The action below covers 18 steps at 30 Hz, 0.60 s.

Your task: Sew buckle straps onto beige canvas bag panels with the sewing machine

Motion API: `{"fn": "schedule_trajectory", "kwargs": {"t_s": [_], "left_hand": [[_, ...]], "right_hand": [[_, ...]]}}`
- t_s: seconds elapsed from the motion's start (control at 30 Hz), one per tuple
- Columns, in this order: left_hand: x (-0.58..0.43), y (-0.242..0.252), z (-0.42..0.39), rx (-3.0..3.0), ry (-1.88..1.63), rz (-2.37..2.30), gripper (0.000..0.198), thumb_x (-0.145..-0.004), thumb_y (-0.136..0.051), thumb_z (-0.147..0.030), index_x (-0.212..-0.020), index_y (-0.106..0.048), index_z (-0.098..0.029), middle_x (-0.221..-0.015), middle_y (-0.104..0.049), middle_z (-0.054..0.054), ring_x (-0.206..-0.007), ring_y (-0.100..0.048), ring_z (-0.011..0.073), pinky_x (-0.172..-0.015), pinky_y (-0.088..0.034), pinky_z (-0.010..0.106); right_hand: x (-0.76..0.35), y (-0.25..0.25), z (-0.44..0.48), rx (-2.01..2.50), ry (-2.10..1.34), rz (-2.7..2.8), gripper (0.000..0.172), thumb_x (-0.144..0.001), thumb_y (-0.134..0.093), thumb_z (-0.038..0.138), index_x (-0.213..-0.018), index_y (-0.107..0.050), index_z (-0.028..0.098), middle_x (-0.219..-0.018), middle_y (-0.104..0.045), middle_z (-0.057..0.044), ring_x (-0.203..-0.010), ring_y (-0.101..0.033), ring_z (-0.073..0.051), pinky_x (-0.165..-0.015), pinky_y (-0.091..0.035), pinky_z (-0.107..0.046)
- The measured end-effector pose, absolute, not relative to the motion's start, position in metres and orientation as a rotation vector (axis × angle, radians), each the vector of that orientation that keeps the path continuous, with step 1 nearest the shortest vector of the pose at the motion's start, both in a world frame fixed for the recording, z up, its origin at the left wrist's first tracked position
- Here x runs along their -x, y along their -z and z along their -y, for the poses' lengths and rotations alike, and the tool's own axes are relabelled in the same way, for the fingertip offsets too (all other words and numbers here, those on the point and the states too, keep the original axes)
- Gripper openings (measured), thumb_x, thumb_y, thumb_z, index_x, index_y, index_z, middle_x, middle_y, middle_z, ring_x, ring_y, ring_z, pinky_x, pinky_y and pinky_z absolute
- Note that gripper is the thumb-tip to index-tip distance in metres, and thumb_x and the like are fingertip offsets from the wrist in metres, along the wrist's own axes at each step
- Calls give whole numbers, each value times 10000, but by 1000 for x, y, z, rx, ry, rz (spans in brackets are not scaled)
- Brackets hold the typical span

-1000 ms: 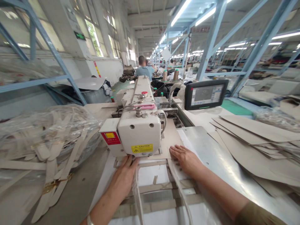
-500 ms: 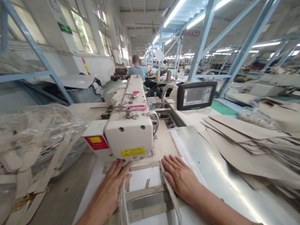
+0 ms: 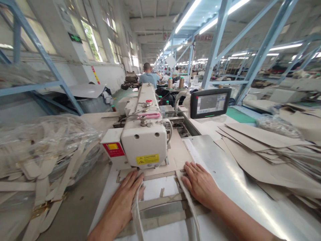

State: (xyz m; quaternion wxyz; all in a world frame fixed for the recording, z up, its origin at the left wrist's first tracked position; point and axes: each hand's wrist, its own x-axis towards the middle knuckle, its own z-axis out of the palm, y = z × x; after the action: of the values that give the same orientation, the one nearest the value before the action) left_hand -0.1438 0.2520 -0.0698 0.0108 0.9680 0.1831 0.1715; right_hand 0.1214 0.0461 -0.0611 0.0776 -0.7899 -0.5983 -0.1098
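Observation:
My left hand point(image 3: 124, 197) lies flat on a beige sheet material point(image 3: 180, 152) just in front of the white industrial sewing machine head point(image 3: 144, 142). My right hand point(image 3: 200, 182) rests flat on the same material, beside a looped beige strap point(image 3: 188, 197). A second strand of strap point(image 3: 135, 214) hangs by my left thumb. The material lies over a slotted template frame point(image 3: 160, 204). Neither hand grips anything. The needle area is hidden behind the machine head.
A steel table surface point(image 3: 238, 177) with stacked beige cut panels point(image 3: 265, 147) lies to the right. A plastic-wrapped bundle of beige straps point(image 3: 47, 147) sits to the left. A touchscreen controller point(image 3: 210, 103) stands behind. A co-worker in a blue shirt point(image 3: 149, 78) sits further along the line.
The view has swung slightly and dropped. Both hands have shifted towards me with the material and straps, and they stay flat on it.

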Motion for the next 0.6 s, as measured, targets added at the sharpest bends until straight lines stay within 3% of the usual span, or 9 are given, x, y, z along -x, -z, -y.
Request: {"fn": "schedule_trajectory", "kwargs": {"t_s": [0.1,0.2,0.27,0.4,0.6], "left_hand": [[147,66,-252,-3022,-412,-601,478,-1009,-426,-287,-1482,-450,-218,-1541,-430,111,-1440,-375,262,-1148,-416,469],[149,63,-250,-3024,-345,-629,482,-1008,-403,-258,-1484,-447,-198,-1544,-418,130,-1442,-369,278,-1147,-415,489],[150,63,-249,-3026,-348,-656,471,-1016,-382,-260,-1476,-462,-197,-1529,-437,145,-1429,-390,298,-1136,-419,523],[155,66,-246,-3051,-334,-712,472,-1015,-385,-237,-1481,-453,-223,-1531,-433,145,-1416,-406,324,-1143,-371,594],[159,57,-231,-2970,-152,-879,554,-971,-462,-210,-1518,-394,-257,-1567,-393,91,-1446,-326,368,-1170,-323,573]], "right_hand": [[-117,55,-50,2363,350,1816,480,-1041,-358,340,-1393,-543,71,-1355,-566,-239,-1236,-563,-368,-1049,-447,-562],[-111,49,-54,2410,443,1892,502,-1028,-409,363,-1503,-446,205,-1314,-577,-261,-1215,-566,-410,-980,-466,-603],[-109,48,-55,2454,501,1933,485,-1018,-441,376,-1489,-469,266,-1285,-588,-266,-1205,-569,-418,-961,-471,-604],[-110,57,-53,2439,569,1958,478,-1001,-470,389,-1467,-498,290,-1298,-578,-257,-1183,-584,-402,-949,-488,-566],[-124,85,-50,2226,722,1910,454,-987,-418,350,-1419,-552,307,-1276,-602,-204,-1153,-592,-371,-932,-487,-555]]}}
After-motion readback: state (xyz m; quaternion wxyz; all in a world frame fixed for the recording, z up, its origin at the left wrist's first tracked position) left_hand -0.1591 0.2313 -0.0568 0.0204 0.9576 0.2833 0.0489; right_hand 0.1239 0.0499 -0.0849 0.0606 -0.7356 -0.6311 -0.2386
